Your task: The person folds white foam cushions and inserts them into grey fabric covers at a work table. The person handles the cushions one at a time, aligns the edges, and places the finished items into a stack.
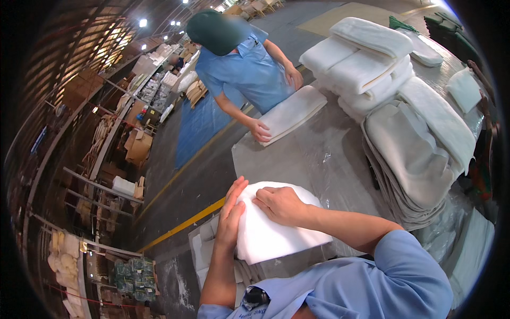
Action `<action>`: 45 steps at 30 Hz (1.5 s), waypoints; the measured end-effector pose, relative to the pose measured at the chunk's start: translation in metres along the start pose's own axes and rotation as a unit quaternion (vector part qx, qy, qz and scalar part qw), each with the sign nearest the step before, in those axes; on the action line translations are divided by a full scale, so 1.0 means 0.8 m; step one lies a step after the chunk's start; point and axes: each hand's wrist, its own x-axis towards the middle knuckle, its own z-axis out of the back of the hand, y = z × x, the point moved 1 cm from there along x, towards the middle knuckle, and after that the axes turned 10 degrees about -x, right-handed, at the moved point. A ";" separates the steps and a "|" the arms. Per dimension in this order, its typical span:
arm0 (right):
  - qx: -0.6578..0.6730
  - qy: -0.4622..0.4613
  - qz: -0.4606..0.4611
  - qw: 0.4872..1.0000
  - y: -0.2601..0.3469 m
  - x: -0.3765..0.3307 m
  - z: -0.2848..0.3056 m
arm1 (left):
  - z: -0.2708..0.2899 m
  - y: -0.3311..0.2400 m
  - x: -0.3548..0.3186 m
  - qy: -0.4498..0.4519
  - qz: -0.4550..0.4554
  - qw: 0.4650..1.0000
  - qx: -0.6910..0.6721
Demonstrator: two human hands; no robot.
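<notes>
A thick white padded piece (276, 239), soft and wadding-like, stands in front of me with a rounded far edge. Against its left edge lies my left hand (230, 215), palm turned to it and fingers stretched out. My right hand (280, 205) is on the upper part of the piece with its fingers curled and pressed together, gripping the white material there. Just what the right fingertips pinch is hidden behind the hand.
Opposite, a person in a blue shirt (249, 85) has both hands at a folded white pad (297, 112) on the grey table (276, 162). At right rise stacked white pads (366, 53) and draped grey sheets (406, 154). Shelving (101, 165) lines the left.
</notes>
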 end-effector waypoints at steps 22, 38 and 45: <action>-0.029 0.102 -0.049 0.993 -0.014 -0.005 0.003 | 0.025 0.021 -0.022 -0.038 0.007 0.999 -0.028; 0.012 0.037 -0.040 0.998 0.006 0.025 -0.010 | 0.026 0.025 -0.021 -0.050 -0.002 0.998 -0.032; 0.017 0.045 0.061 0.997 0.007 -0.019 -0.021 | 0.022 0.026 -0.020 -0.077 0.024 0.994 -0.078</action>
